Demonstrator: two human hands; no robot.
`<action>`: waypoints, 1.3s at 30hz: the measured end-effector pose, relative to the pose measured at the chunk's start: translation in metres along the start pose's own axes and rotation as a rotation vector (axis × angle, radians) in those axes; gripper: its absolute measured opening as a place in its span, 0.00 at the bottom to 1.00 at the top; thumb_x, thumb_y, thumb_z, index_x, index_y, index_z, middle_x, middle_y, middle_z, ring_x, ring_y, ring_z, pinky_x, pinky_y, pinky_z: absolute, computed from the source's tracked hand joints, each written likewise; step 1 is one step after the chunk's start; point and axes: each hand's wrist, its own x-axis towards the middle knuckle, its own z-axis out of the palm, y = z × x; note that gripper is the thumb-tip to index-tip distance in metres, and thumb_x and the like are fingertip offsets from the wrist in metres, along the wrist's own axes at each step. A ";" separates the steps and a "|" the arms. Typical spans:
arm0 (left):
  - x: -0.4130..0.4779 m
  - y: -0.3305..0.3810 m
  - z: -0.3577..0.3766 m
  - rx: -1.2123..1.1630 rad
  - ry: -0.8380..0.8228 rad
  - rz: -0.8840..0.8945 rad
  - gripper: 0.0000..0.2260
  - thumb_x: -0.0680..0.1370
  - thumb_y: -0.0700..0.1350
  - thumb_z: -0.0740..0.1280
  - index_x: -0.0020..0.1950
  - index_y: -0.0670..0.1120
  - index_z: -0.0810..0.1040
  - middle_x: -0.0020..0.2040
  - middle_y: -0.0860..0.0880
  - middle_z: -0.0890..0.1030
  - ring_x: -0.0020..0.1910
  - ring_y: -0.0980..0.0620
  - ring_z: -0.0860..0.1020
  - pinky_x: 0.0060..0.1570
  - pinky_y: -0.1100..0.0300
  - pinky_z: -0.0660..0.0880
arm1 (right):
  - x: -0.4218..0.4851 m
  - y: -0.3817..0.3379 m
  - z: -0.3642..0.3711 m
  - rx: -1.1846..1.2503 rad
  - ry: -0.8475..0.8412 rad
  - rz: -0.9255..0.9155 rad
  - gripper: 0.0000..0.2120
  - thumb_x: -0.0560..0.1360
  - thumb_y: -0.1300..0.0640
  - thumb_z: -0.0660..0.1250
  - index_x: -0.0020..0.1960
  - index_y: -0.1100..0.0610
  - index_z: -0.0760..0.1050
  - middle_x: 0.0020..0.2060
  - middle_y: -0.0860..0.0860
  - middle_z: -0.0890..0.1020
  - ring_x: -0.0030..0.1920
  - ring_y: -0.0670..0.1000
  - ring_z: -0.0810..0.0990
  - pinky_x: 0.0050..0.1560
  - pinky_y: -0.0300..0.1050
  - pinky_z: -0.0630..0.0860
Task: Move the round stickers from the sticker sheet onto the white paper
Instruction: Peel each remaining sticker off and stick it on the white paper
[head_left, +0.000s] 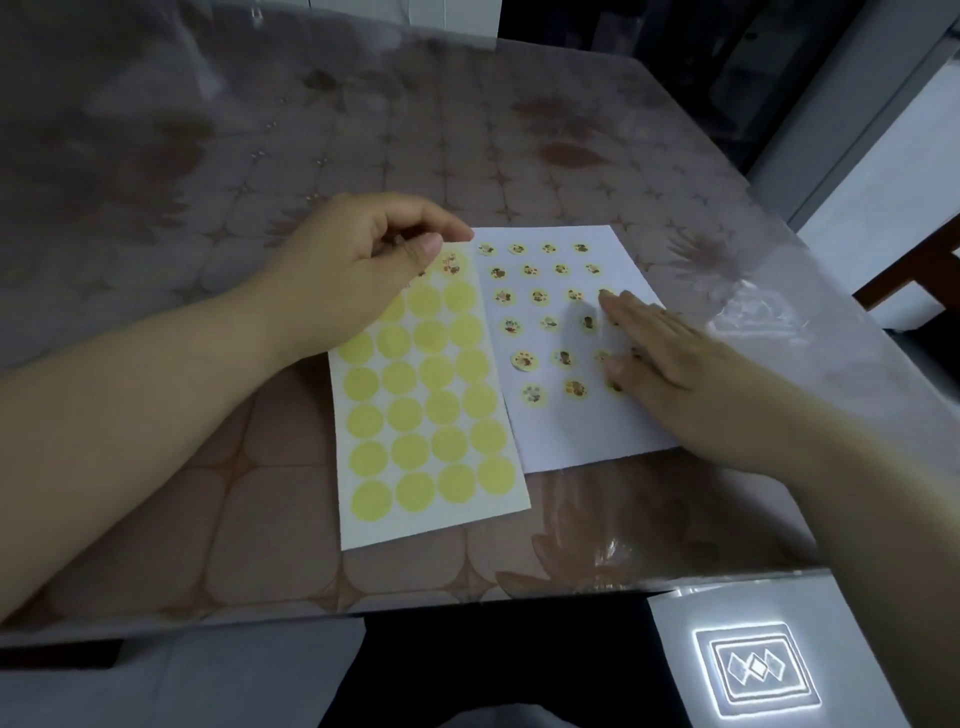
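Left hand (343, 270), centre left: fingers curled at the top edge of the sticker sheet (431, 519), thumb over it; whether the grip pinches it cannot be told. The sheet lies flat on the tabletop (260, 545), its long axis running up the frame with the top leaning left. One printed sticker (451, 263) shows at its upper right. One white paper (582, 441), alongside and parallel, carries six rows of round stickers (523, 360), over twenty visible. Right hand (691, 379), grip open, rests flat on the paper.

- Sheet (426, 415) on table (260, 493), just L of paper (566, 441).
- Stickers (540, 297) in rows on paper; one sticker (451, 264) at sheet's far R corner.
- L hand (353, 270) pinches sheet's far edge; R hand (691, 374) flat on paper's R side.
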 end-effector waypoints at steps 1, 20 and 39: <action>0.000 0.000 0.000 -0.028 -0.014 -0.004 0.10 0.80 0.42 0.62 0.53 0.56 0.79 0.50 0.39 0.81 0.48 0.40 0.78 0.48 0.56 0.75 | -0.002 -0.003 0.002 -0.031 -0.003 0.001 0.26 0.80 0.45 0.48 0.75 0.43 0.43 0.75 0.41 0.46 0.75 0.43 0.44 0.73 0.42 0.42; -0.004 -0.002 -0.006 -0.246 -0.002 -0.059 0.12 0.74 0.48 0.65 0.57 0.52 0.76 0.38 0.54 0.83 0.41 0.58 0.79 0.47 0.64 0.75 | 0.051 -0.080 0.007 0.881 0.298 -0.261 0.07 0.73 0.60 0.70 0.44 0.48 0.76 0.32 0.45 0.80 0.34 0.47 0.77 0.42 0.54 0.76; -0.012 0.011 -0.007 -0.306 0.088 -0.050 0.12 0.73 0.45 0.69 0.56 0.53 0.78 0.36 0.50 0.84 0.37 0.58 0.79 0.44 0.65 0.75 | 0.049 -0.081 0.023 0.451 0.798 -0.459 0.04 0.70 0.56 0.72 0.45 0.50 0.83 0.39 0.37 0.75 0.43 0.37 0.74 0.49 0.36 0.69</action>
